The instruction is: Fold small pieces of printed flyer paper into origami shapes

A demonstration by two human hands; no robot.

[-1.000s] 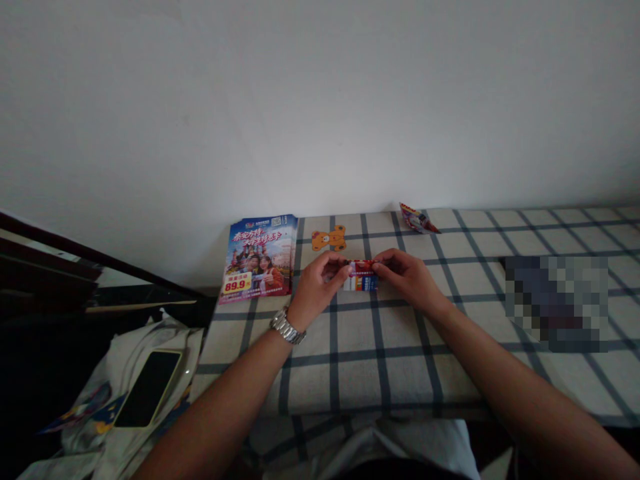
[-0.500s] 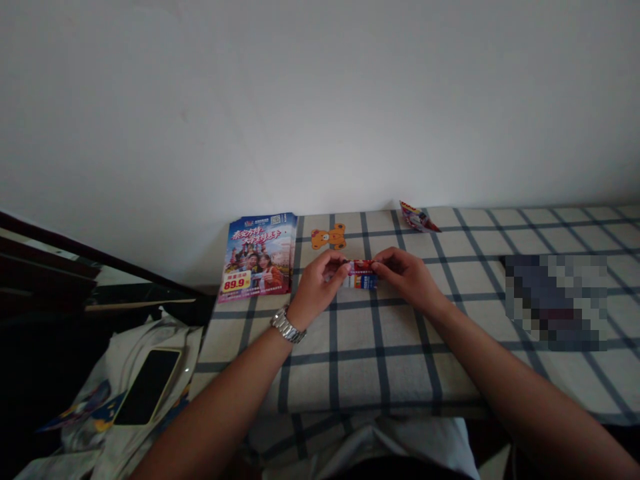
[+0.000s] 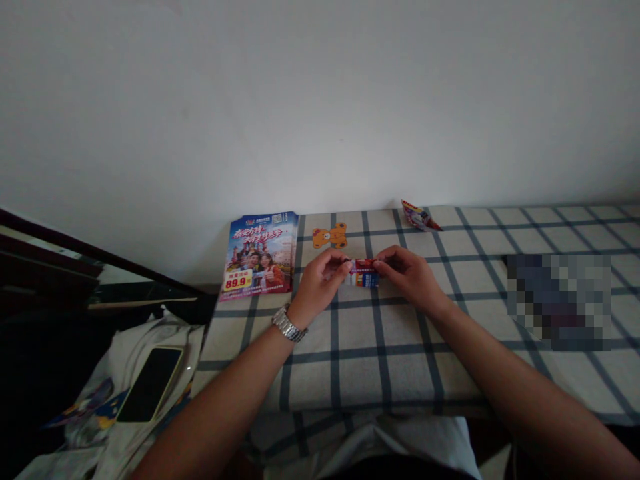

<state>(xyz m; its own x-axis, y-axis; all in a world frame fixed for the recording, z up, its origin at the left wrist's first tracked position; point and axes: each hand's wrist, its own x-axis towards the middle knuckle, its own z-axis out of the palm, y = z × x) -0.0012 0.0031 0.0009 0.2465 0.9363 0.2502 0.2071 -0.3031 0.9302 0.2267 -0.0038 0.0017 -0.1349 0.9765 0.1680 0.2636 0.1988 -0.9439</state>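
Observation:
Between my two hands is a small folded paper flyer (image 3: 364, 273), printed in red, white and blue, just above the checked tablecloth (image 3: 333, 380). My left hand (image 3: 323, 279) pinches its left end with thumb and fingers; a metal watch (image 3: 289, 324) is on that wrist. At the other end, my right hand (image 3: 407, 277) grips the paper between thumb and forefinger. A stack of printed flyers (image 3: 257, 260) lies left of my hands. Behind them, a flat orange teddy bear picture (image 3: 330, 235) rests on the cloth.
Against the wall (image 3: 320, 107) stands a folded colourful paper piece (image 3: 419, 217). A blurred-out dark object (image 3: 555, 300) lies on the right side of the table. Below the table's left edge, a phone (image 3: 151, 385) lies on a white printed bag or cloth (image 3: 135, 340).
Both hands keep their pinch on the folded flyer, with hardly any movement. The whole view has shifted very slightly.

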